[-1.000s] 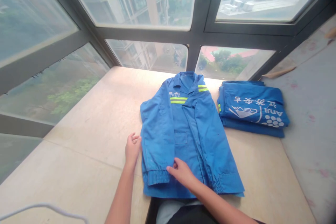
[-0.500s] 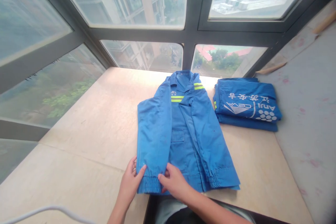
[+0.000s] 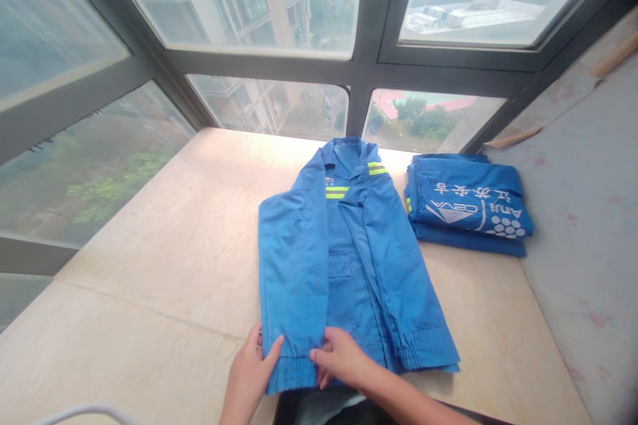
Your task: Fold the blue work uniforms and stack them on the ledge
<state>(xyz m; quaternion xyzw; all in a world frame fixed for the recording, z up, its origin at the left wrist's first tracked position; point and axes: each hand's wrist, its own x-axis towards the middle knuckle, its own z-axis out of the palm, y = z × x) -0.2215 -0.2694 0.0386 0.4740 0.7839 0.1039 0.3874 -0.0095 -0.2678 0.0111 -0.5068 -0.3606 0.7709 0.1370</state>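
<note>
A blue work jacket with yellow-green stripes lies front up, its collar toward the window and both sleeves folded down over the front. My left hand grips the outer edge of the left-side sleeve near its gathered cuff, thumb on top and fingers partly hidden beneath. On the cuff's inner edge, my right hand pinches the same sleeve between thumb and fingers. The other sleeve lies along the jacket's right side, untouched.
A folded stack of blue garments with white printing sits at the right beside the patterned wall. Windows frame the back and left of the pale tabletop. A white cable curves at the lower left.
Both hands have drawn the sleeve cuff slightly toward me and to the right. The cuff now reaches lower, past the jacket's hem. The camera view has shifted a little.
</note>
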